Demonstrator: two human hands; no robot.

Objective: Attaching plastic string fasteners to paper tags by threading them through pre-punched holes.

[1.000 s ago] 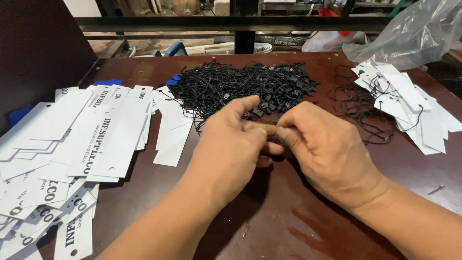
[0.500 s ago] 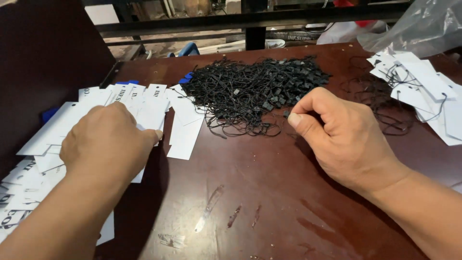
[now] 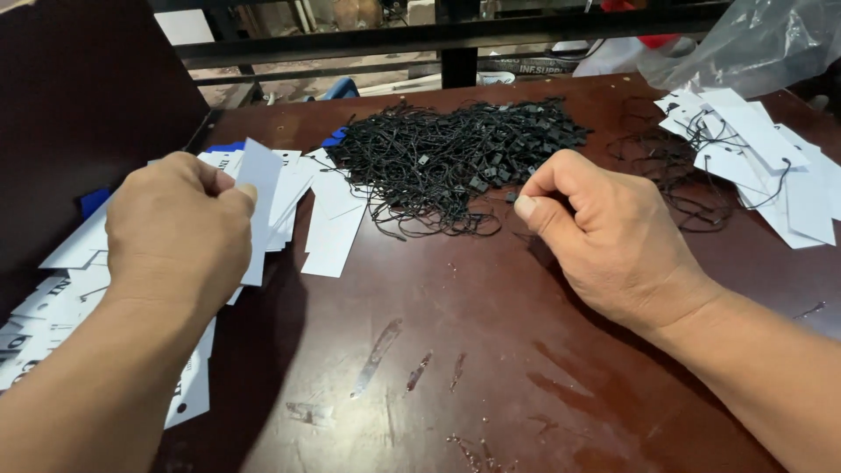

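While the left hand (image 3: 180,232) sits at the left of the frame over a spread of white paper tags (image 3: 83,263), its fingers are curled and pinch one white tag (image 3: 260,206), which stands nearly upright above the others. More loose tags lie just right of it, the nearest one (image 3: 333,236) flat on the dark brown table (image 3: 491,350).

At the centre right of the frame, the right hand (image 3: 604,236) is closed into a loose fist, thumb pressed against the forefinger; whether anything thin is pinched there cannot be told. It rests just below and right of a heap of black strings with small plastic locks (image 3: 455,158), which fills the upper centre of the table. In the upper right lies a second pile of white tags already threaded with black strings (image 3: 753,158), and behind it a clear plastic bag (image 3: 762,44). A black metal rail (image 3: 438,35) crosses the top of the frame.
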